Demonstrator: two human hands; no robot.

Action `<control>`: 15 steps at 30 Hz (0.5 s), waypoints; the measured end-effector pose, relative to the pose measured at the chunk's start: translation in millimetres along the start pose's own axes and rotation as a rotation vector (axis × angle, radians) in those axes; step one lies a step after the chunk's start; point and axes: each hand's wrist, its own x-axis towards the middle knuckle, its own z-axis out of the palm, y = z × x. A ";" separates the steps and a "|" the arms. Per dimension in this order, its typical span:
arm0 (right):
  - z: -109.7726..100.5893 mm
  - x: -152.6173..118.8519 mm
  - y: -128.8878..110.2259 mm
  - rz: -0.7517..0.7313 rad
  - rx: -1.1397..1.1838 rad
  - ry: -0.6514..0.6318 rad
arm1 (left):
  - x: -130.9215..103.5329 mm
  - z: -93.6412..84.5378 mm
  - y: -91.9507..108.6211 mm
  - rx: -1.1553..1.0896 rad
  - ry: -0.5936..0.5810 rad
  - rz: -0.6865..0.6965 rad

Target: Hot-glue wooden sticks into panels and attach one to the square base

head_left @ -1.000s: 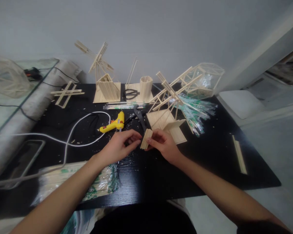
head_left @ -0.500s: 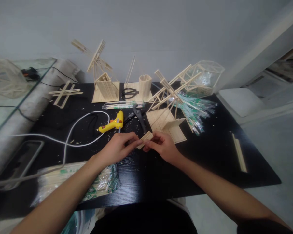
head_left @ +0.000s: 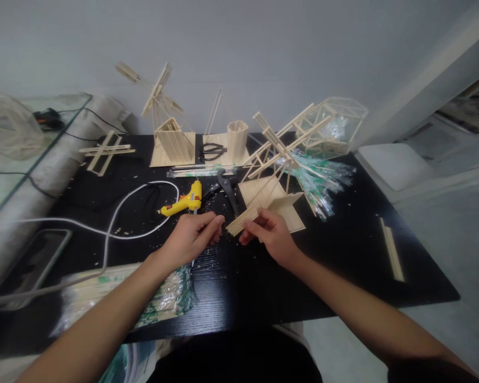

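Note:
My right hand (head_left: 273, 236) pinches a small flat panel of pale wooden sticks (head_left: 241, 221) above the black table. Just left of the panel and apart from it is my left hand (head_left: 193, 234), its thumb and fingers pressed together; whatever may be between them is too small to make out. Beyond my left hand lies a yellow glue gun (head_left: 188, 199). Dark pliers (head_left: 227, 192) rest behind the gap between my hands. A stick windmill model (head_left: 281, 151) stands on a square base (head_left: 259, 191) behind my right hand.
Plastic-wrapped stick bundles (head_left: 159, 300) lie at front left, near a white cable (head_left: 115, 234). Loose sticks (head_left: 391, 250) lie at right. Along the back stand a square stick tower (head_left: 175, 143), a round holder (head_left: 237, 141) and a wrapped fan of sticks (head_left: 323, 178). A stick cross (head_left: 106, 152) lies back left.
My left hand has let go of the stick panel and moved slightly left. My right hand still holds the panel, now with more of it showing.

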 end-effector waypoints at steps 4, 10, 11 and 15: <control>0.6 -0.2 0.5 -0.017 -0.008 -0.006 | 1.0 0.9 -1.1 -0.002 -0.084 -0.014; 1.7 -2.0 2.6 -0.019 0.001 -0.053 | 1.9 4.9 -4.4 -0.186 -0.088 -0.134; 2.1 -2.5 2.7 -0.023 0.001 -0.053 | 1.9 5.5 -4.3 -0.237 -0.083 -0.169; 3.7 -4.4 2.4 -0.034 -0.006 -0.045 | 1.2 5.9 -2.4 -0.323 -0.067 -0.203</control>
